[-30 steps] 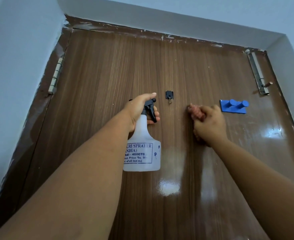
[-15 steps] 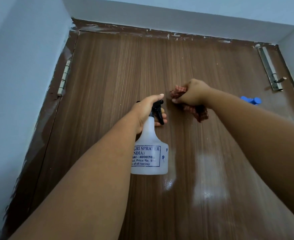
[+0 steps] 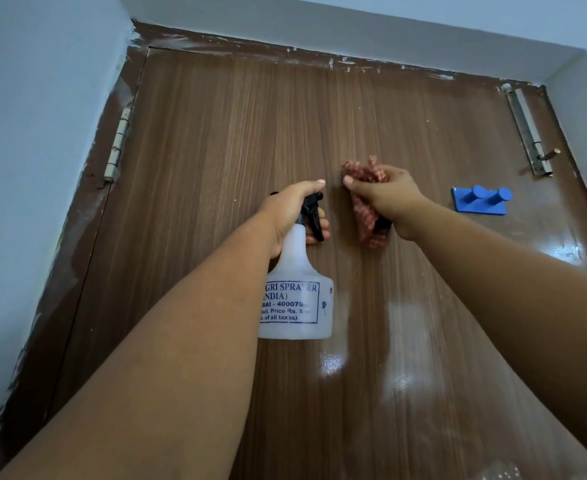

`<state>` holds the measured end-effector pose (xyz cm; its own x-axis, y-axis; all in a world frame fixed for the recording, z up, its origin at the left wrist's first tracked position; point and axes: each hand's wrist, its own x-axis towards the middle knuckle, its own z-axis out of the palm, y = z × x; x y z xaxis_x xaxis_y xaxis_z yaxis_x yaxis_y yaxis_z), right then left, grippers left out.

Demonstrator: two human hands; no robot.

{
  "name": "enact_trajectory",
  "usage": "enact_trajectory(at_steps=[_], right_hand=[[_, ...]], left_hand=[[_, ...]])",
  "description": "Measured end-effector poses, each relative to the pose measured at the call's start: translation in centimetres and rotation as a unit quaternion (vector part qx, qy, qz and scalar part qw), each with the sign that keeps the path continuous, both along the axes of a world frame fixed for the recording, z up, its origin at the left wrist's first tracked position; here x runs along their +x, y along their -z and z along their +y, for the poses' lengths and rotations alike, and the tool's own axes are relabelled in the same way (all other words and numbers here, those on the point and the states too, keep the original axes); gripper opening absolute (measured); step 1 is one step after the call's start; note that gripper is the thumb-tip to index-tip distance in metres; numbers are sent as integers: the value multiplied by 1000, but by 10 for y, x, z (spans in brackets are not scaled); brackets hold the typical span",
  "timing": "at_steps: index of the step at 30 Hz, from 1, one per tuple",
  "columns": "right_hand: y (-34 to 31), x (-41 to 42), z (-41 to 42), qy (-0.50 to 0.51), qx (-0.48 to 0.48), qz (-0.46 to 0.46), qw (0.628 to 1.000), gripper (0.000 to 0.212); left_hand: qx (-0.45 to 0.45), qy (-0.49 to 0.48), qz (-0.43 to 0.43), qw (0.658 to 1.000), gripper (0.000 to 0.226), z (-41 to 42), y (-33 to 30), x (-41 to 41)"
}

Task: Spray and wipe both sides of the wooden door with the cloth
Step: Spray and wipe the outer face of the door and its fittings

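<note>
Rightward and lower since half a second ago, the right hand (image 3: pixel 390 202) has slid the cloth (image 3: pixel 366 199) across the door (image 3: pixel 216 140), uncovering the blue hook (image 3: pixel 479 200). Door fills the view. Left hand (image 3: pixel 288 213) grips the sprayer (image 3: pixel 297 289) by its neck; right hand clutches the bunched cloth against the wood.

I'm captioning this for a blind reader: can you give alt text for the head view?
A right hand presses a checked cloth against a wooden door while the left hand holds a spray bottle; a blue hook sits to the right.
</note>
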<state>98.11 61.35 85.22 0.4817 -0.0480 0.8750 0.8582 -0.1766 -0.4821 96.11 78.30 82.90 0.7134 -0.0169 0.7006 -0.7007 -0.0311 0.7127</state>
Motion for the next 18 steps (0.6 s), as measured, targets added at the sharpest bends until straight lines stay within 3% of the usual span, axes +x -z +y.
enact_trajectory(at_steps=[1, 3, 4, 6, 8, 11, 13, 15, 16, 17, 18], right_hand=[[1, 3, -1, 88, -69, -68, 991, 32], [0, 10, -5, 291, -187, -184, 920, 29], [-1, 13, -8, 331, -206, -212, 896, 28], [-1, 18, -12, 230, -102, -192, 949, 30], [-5, 21, -12, 56, 67, -87, 992, 41], [-13, 23, -8, -92, 213, 13, 973, 53], [-16, 23, -4, -69, 240, -5, 968, 52], [-15, 21, -7, 142, 89, -142, 976, 39], [-13, 16, -8, 245, -33, -203, 948, 34], [-15, 15, -12, 295, -123, -239, 917, 33], [-17, 10, -15, 281, -163, -214, 921, 35]], left_hand=[[1, 1, 0, 1000, 39, 0, 0, 0], [0, 5, -2, 1000, 39, 1, 0, 1], [1, 4, -2, 1000, 39, 1, 1, 2], [15, -1, 0, 1000, 40, 2, 0, 2], [26, 0, 3, 1000, 40, 4, -1, 1], [27, 7, 2, 1000, 40, 4, -2, 2], [30, 3, 2, 1000, 40, 5, -2, 3], [27, 3, 1, 1000, 41, 5, -1, 2], [27, 3, 1, 1000, 40, 4, -1, 3], [25, 2, 0, 1000, 40, 4, -1, 3], [25, 0, -1, 1000, 40, 4, -1, 3]])
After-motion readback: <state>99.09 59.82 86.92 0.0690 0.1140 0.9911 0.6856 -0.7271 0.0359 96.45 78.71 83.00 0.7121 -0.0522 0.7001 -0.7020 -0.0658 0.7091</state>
